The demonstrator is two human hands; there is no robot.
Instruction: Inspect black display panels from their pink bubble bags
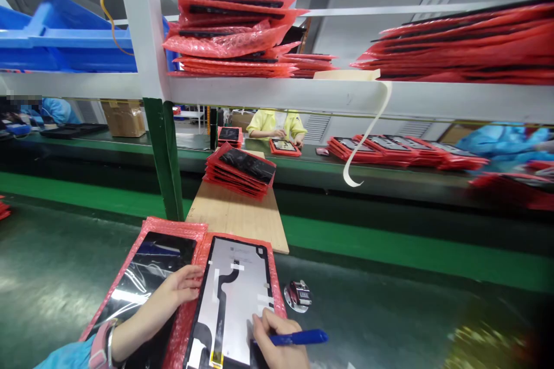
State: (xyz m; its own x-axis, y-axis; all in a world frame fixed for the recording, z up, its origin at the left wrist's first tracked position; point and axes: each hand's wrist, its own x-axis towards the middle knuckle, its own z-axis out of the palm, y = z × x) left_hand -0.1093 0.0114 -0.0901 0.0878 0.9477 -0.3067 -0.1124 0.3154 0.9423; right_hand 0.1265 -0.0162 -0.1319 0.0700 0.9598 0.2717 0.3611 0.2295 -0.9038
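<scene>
A tablet screen panel (pixel 236 294) lies back side up on red bubble wrap in front of me. Its silver back carries a black flex cable (pixel 223 300) and pieces of tape. My left hand (pixel 179 288) rests at the panel's left edge, its fingers stretched out and holding nothing. In my right hand (pixel 277 340) a blue pen (pixel 303 337) is gripped over the panel's lower right part; its tip is hidden. To the left, partly under my left forearm, is a glossy black screen (pixel 147 265) on red bubble wrap.
A small metal counter-like device (pixel 298 295) sits right of the panel. A wooden board (pixel 238 213) bridges toward a stack of red-wrapped screens (pixel 240 170). Overhead, a white shelf (pixel 259 90) holds red bubble bags (pixel 234 29). A person in yellow (pixel 277 125) works opposite.
</scene>
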